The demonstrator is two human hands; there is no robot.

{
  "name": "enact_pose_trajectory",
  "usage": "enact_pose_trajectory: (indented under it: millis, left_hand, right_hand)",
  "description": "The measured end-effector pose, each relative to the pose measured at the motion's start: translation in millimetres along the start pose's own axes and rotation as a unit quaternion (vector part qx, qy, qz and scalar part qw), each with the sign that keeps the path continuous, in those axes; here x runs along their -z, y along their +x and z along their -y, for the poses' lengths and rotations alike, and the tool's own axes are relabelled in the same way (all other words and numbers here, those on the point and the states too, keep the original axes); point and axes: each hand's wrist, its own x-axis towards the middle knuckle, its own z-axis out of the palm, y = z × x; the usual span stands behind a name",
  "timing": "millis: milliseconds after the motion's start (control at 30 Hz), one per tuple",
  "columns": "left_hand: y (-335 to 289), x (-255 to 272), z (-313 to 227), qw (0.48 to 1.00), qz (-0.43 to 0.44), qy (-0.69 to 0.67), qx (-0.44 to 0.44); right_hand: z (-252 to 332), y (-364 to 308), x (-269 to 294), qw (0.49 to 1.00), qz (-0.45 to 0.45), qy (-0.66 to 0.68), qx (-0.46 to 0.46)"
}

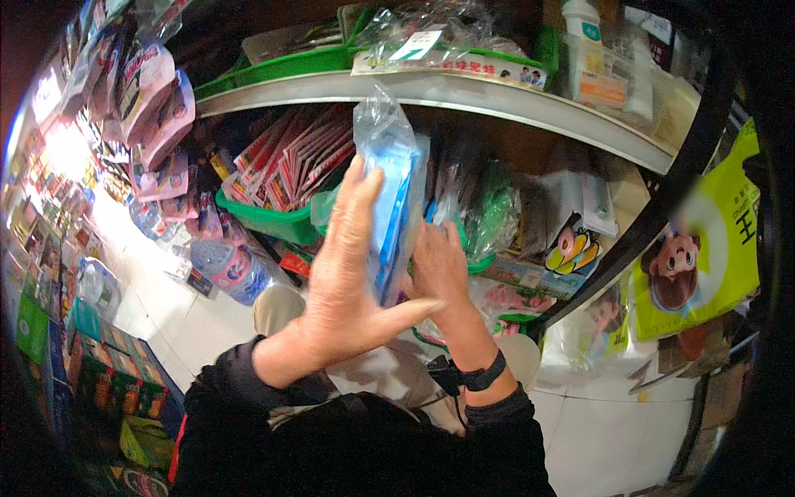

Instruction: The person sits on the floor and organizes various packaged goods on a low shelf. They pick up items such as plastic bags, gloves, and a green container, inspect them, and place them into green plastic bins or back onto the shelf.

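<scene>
In front of the shelf stands a clear plastic bag of flat blue items (395,199), upright and slightly tilted; what kind the items are I cannot make out. My left hand (335,290) lies along the bag's left side, fingers stretched upward and thumb spread out to the right. On the bag's right lower side is my right hand (439,261), its fingers bent against the plastic and partly hidden behind it. A black strap (484,374) circles my right wrist. Behind the bag, a green basket (269,220) holds many thin red-and-white packets (302,157).
The upper shelf's pale edge (464,89) runs above my hands, carrying green trays. Pink packets (157,108) hang at left, above a pack of water bottles (232,269) on the tiled floor. A yellow-green bag (704,240) hangs at right beside a dark post (654,215).
</scene>
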Motion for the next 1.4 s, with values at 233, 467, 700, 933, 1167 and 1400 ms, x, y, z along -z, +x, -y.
enact_pose_trajectory:
  millis: [233,467,700,933,1167,1400]
  left_hand:
    - [-24.3,-12.8,51.8,0.969,-0.135,-0.048,0.202]
    - [-56.8,-25.8,80.4,0.932,-0.194,-0.112,0.285]
    - [-81.1,-48.6,65.6,0.931,-0.266,-0.092,0.232]
    - [-9.6,-84.4,125.5,0.979,-0.165,-0.014,0.116]
    - [-7.9,-77.6,121.2,0.970,0.040,0.125,0.203]
    - [3.8,-22.4,147.8,0.933,0.160,0.208,0.246]
  right_hand:
    - [2.7,-7.3,3.8,0.997,-0.064,0.028,0.045]
    - [2.5,-7.8,3.6,0.998,-0.046,0.029,0.025]
    - [5.9,-8.5,2.6,0.997,-0.059,0.037,0.027]
    - [-0.8,0.9,0.1,0.992,-0.100,0.055,0.048]
    - [-4.9,-3.3,0.1,0.992,-0.100,0.070,0.042]
    - [-2.7,-5.7,6.2,0.987,-0.117,0.093,0.061]
